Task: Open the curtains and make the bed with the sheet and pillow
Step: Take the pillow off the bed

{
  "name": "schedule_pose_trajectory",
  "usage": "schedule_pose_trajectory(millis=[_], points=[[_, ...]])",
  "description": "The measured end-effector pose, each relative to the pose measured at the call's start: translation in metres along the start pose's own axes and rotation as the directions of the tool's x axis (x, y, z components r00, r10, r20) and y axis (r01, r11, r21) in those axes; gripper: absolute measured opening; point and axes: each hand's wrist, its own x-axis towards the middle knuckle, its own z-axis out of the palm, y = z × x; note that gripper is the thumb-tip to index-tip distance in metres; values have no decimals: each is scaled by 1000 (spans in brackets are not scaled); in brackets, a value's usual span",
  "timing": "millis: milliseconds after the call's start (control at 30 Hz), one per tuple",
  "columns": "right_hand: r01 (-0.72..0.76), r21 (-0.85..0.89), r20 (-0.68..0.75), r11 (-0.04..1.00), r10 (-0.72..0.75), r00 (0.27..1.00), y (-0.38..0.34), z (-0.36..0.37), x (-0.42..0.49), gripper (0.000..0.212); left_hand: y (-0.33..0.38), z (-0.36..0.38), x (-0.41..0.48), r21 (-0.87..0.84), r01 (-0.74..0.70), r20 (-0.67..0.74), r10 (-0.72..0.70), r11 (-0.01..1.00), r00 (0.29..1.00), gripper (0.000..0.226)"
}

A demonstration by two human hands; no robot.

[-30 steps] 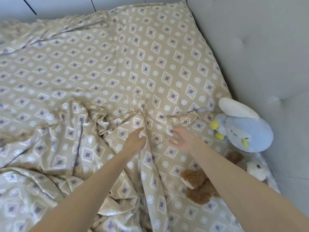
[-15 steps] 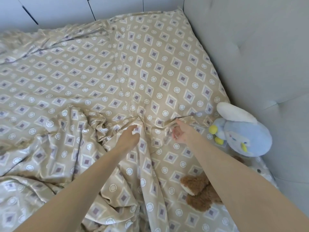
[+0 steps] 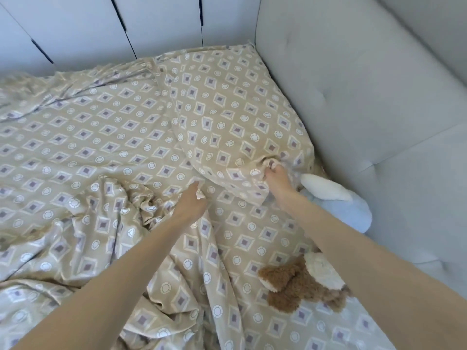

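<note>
Pillow corner bunched inside right hand's curled fingers; left hand pinches a sheet fold.

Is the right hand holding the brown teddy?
No, the right hand grips the pillow corner; the teddy lies on the sheet, away from it.

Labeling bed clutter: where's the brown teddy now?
Head view, lower right: the brown teddy lies on the patterned sheet beside the right forearm, nearer the camera than the blue plush.
</note>
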Motion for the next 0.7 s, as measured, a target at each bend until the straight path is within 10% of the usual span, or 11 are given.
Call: schedule_pose_trajectory(millis=[233,367,567,700], points=[[-19,707,84,707,-57,995,-94,-71,-45,40,76,-15,-36,-226,-19,3,21,974,1000,58],[-18,811,72,584,-70,995,-128,-112,-89,39,107,-27,-67,-668,224,201,-117,710,973,56],[-65,836,82,545,-6,997,-119,-166,-171,28,111,-16,-132,-861,438,431,-84,260,898,93],[-178,838,196,515,19,980,-72,-200,-238,44,92,9,-186,-851,458,460,-57,257,886,88]])
